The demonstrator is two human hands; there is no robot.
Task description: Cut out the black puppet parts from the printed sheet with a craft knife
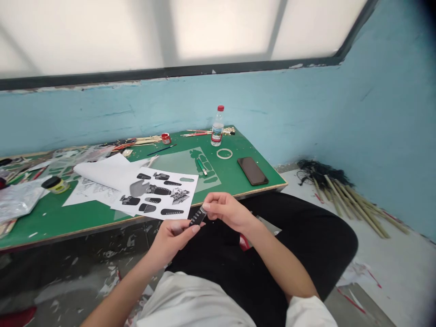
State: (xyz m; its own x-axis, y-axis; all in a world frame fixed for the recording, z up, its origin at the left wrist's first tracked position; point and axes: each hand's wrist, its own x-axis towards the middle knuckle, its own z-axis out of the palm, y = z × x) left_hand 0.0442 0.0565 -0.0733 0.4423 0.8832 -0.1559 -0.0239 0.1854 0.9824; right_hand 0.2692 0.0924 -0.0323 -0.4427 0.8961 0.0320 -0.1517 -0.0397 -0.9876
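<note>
Between my hands, just off the table's front edge, is a small black cutout piece with pale markings, tilted up to the right. My left hand pinches its lower end between thumb and fingers. At its upper end, the fingertips of my right hand are closed on it. Close behind lies a white printed sheet with black patterned shapes, one cut-out hole showing the green table. A translucent stencil sheet with cut openings lies further back, a green craft knife resting on it.
On the green table are a dark phone, a tape ring, a water bottle, a red paint jar and a yellow-labelled jar. Bamboo sticks lie on the floor at right. Paper scraps litter the floor below.
</note>
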